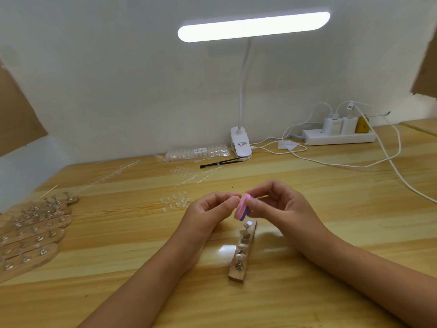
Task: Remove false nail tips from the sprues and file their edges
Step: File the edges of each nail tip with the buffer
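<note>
Facing each other above the surface (331, 197), 2 hands are held close. A clear nail tip (233, 197) is pinched in the grip of the left hand (210, 210); a pink and purple file block (241, 208) is pinched in the grip of the right hand (281, 204), just beside the tip. A wooden strip (238, 273) of pinned tips is seen at 6 o'clock from them, a sprue (176, 202) at 9 o'clock.

Head camera faces down, seemingly near the table (307, 209).
</note>
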{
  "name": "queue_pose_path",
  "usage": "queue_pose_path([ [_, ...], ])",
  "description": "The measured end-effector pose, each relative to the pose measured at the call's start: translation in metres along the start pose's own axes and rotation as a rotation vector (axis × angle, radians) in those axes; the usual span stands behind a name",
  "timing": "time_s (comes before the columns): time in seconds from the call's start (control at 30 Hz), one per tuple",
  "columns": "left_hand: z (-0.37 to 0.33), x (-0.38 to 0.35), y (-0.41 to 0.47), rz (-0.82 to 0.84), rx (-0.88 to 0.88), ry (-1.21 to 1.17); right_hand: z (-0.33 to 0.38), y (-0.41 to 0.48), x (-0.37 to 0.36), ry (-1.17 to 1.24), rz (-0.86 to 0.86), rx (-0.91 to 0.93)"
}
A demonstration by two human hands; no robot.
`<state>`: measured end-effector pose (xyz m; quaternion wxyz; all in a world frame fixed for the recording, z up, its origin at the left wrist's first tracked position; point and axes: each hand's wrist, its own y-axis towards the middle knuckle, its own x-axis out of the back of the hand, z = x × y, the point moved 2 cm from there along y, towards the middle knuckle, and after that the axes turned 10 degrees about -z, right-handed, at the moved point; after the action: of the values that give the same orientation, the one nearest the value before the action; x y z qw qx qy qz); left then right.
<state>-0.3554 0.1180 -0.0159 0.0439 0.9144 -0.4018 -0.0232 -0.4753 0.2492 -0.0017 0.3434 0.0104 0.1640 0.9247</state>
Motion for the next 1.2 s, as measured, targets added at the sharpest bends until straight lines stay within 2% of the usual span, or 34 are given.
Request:
queue_pose_path([
  [0.07, -0.0011, -0.0007, -0.0003, 0.002, 0.000, 0.015, 0.0015, 0.0012, 0.0030, 0.010, -0.062, 0.021],
  [0.2, -0.0003, -0.0012, -0.0002, 0.003, -0.007, 0.011, -0.0004, 0.0011, 0.0014, 0.002, 0.010, -0.032],
  [0.3, -0.0007, -0.0011, -0.0003, -0.003, -0.006, 0.002, -0.0005, 0.0017, 0.0025, 0.011, -0.058, 0.003],
  [0.43, -0.0002, -0.0012, -0.0008, -0.002, 0.003, 0.000, -0.0021, 0.0004, 0.0008, -0.007, 0.009, -0.035],
  [0.57, -0.0012, -0.0016, -0.0006, -0.004, 0.001, 0.016, 0.0004, 0.0020, 0.0051, 0.011, -0.074, -0.005],
  [0.67, -0.0008, -0.0016, -0.0015, -0.009, 0.001, -0.005, -0.0013, 0.0000, 0.0004, -0.004, 0.037, -0.050],
  [0.8, -0.0013, -0.0014, -0.0019, -0.015, 0.000, 0.009, 0.0015, 0.0008, 0.0042, 0.011, -0.070, -0.004],
  [0.93, -0.0008, -0.0015, -0.0022, -0.011, 0.004, 0.014, 0.0004, -0.0011, 0.0030, 0.034, -0.016, -0.021],
  [1.03, -0.0021, -0.0014, -0.0020, -0.014, 0.000, 0.021, 0.0011, -0.0006, 0.0042, 0.022, -0.061, 0.007],
  [1.13, -0.0013, -0.0013, -0.0024, -0.006, 0.000, 0.019, 0.0004, -0.0011, 0.0018, 0.025, 0.006, -0.022],
  [1.2, -0.0019, -0.0015, -0.0029, -0.012, -0.007, 0.030, 0.0006, -0.0012, 0.0023, 0.039, -0.035, -0.002],
])
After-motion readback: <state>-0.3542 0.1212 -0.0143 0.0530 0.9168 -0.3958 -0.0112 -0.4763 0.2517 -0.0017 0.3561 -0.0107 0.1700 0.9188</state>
